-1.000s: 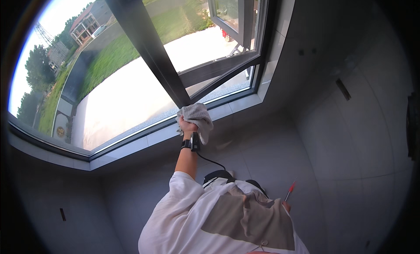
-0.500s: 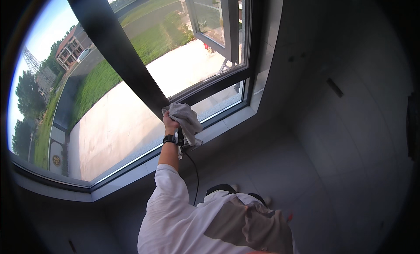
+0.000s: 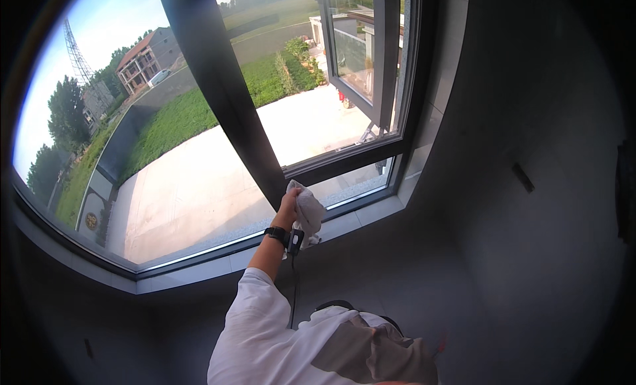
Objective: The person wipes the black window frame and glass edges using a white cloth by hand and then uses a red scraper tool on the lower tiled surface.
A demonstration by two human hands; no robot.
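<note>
My left hand (image 3: pixel 289 205) is stretched forward to the window, its fingers closed round a crumpled light grey cloth (image 3: pixel 309 209). The cloth is at the foot of the dark vertical mullion (image 3: pixel 222 87), where a dark crossbar (image 3: pixel 344 161) joins it. Whether the cloth presses on the frame is hard to tell. Folds of it hang down on the hand's right side. On the wrist sits a black strap (image 3: pixel 275 235) with a small black device (image 3: pixel 295 242) and a cable beside it. My right hand is out of view.
A pale tiled sill (image 3: pixel 358 217) runs below the window. At the upper right, a sash (image 3: pixel 361 60) stands swung outward. To the right is a grey wall with a dark slot (image 3: pixel 523 177). Pale paving (image 3: pixel 192 193), grass and buildings lie outside.
The window scene has shifted right and down in my view. My left hand still holds the cloth by the mullion's foot; the cloth now hangs in a narrower bunch.
</note>
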